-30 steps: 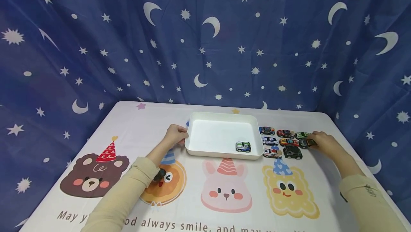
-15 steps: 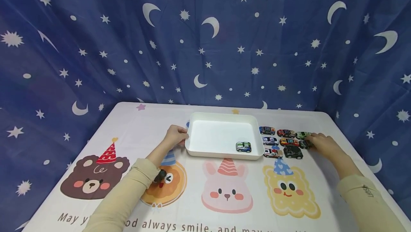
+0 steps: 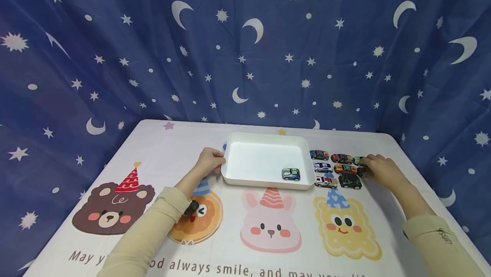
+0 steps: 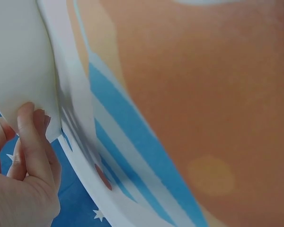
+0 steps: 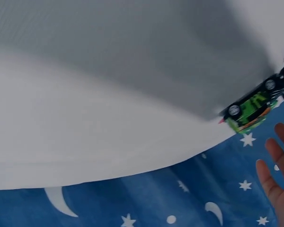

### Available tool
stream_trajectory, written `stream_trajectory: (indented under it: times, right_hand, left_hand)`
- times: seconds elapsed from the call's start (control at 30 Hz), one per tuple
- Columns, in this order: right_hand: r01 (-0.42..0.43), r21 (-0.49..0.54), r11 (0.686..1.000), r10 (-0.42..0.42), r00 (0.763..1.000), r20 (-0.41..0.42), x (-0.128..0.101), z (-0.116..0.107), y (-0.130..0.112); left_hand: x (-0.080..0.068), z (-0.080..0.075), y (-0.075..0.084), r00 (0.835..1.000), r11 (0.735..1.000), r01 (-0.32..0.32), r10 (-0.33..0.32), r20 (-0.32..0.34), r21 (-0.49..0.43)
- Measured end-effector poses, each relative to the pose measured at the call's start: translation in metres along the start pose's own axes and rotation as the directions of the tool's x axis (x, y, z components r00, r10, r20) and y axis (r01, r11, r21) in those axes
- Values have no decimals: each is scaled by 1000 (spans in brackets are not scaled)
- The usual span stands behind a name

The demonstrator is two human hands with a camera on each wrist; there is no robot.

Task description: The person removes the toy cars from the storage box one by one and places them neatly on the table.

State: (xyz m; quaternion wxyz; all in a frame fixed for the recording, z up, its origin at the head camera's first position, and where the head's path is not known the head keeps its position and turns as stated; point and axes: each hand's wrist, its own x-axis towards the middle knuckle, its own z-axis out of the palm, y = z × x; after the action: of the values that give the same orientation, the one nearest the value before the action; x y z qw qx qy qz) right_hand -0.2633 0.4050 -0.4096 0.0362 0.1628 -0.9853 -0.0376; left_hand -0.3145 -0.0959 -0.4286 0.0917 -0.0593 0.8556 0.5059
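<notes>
My left hand (image 3: 209, 160) holds the left side of a shallow white tray (image 3: 264, 184). In the left wrist view its fingers (image 4: 28, 125) bend against the tray wall (image 4: 23, 56). One small toy car (image 3: 291, 174), white, green and blue, sits in the tray's front right corner. My right hand (image 3: 381, 170) reaches over the right end of a cluster of toy cars, its fingertips at a dark car (image 3: 361, 171) and partly covering a green car (image 3: 357, 160). In the right wrist view its fingers (image 5: 279, 158) are straight and spread beside the green car (image 5: 250, 112); the thumb is hidden.
Just right of the tray stand several more toy cars, among them a red-yellow one (image 3: 345, 169), a black one (image 3: 350, 181) and a white one (image 3: 325, 182). A cartoon-print cloth (image 3: 230, 226) covers the table. Behind hangs a blue moon-and-star curtain (image 3: 268, 76).
My right hand has shifted slightly left, now covering more of the dark and green cars. The left hand and tray stay in place.
</notes>
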Motion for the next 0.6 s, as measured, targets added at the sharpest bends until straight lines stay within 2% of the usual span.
stream_trajectory:
  times: [0.2, 0.4, 0.6]
  right_hand:
    - [45, 22, 999, -44, 998, -39, 2, -4, -12]
    - [38, 17, 999, -37, 998, -56, 3, -9, -25]
    - [48, 10, 999, -47, 994, -96, 2, -15, -39]
  left_hand:
    - [-1, -1, -1, 1000, 1000, 0, 0, 5, -4]
    - [-2, -3, 0, 1000, 1000, -19, 19, 8, -5]
    - [-2, -2, 2, 1000, 1000, -11, 11, 19, -10]
